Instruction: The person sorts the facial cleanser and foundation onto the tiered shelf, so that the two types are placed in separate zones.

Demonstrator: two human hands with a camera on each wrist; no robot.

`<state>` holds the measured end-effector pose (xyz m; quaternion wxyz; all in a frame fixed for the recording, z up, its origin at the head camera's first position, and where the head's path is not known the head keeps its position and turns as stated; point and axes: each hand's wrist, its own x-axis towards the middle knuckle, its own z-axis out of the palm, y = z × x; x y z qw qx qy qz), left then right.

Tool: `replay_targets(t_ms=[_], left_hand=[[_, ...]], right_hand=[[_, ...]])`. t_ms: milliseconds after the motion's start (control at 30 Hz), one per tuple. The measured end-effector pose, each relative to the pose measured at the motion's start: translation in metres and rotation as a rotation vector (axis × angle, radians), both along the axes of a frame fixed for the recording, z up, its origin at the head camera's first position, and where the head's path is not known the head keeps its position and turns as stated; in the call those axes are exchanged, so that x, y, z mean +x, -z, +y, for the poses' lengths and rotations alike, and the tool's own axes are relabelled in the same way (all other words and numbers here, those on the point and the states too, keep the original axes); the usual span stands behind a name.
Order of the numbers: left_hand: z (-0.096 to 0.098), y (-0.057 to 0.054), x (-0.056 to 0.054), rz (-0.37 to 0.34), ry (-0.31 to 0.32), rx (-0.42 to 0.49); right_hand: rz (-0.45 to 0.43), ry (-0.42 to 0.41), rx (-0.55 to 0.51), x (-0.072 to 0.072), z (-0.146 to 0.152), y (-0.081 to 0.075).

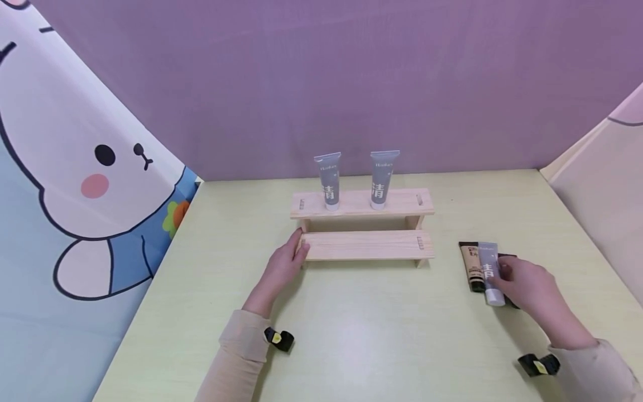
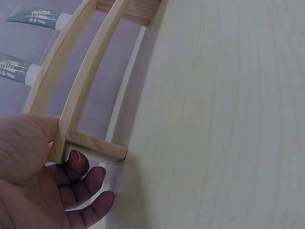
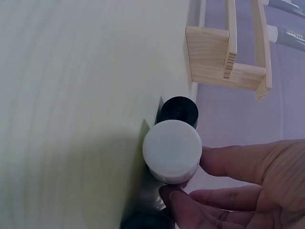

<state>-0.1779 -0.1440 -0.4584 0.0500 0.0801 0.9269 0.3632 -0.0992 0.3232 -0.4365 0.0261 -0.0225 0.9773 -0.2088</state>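
A two-tier wooden rack (image 1: 361,245) stands on the table, and my left hand (image 1: 285,262) grips the left end of its lower shelf. In the left wrist view, the thumb lies over the shelf's end and fingers curl beneath it. Two grey tubes (image 1: 329,181) with white caps stand upright on the upper shelf. To the right of the rack, my right hand (image 1: 529,285) pinches another grey tube (image 1: 488,268) by its sides. This tube lies over or between a tan tube (image 1: 472,267) with a black cap and a dark tube (image 1: 508,257), mostly hidden by the hand.
The pale wooden table (image 1: 361,335) meets a purple backdrop (image 1: 351,84) behind the rack. A cloth with a cartoon figure (image 1: 120,212) hangs along the left edge, and a pale cloth (image 1: 608,184) along the right. Each wrist wears a black strap (image 1: 279,339).
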Motion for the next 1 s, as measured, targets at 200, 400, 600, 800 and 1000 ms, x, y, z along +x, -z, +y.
replay_targets(t_ms=[200, 400, 600, 800, 1000], left_hand=[[0.0001, 0.0008, 0.0002, 0.009, 0.001, 0.003], [0.0004, 0.0, 0.0001, 0.004, -0.001, 0.007], [0.0001, 0.0008, 0.0001, 0.002, -0.003, 0.005], [0.0008, 0.0007, 0.0002, -0.001, -0.005, 0.007], [0.0007, -0.0004, 0.0008, -0.003, -0.007, 0.004]], right_hand=[[-0.081, 0.007, -0.009, -0.0031, -0.0022, 0.0003], [-0.147, 0.031, -0.033, -0.0067, -0.0021, 0.0048], [-0.135, 0.036, -0.048, -0.005, -0.0024, 0.0085], [-0.141, 0.047, -0.081, -0.0026, 0.0006, 0.006], [-0.115, 0.049, -0.075, -0.0026, 0.0036, 0.0032]])
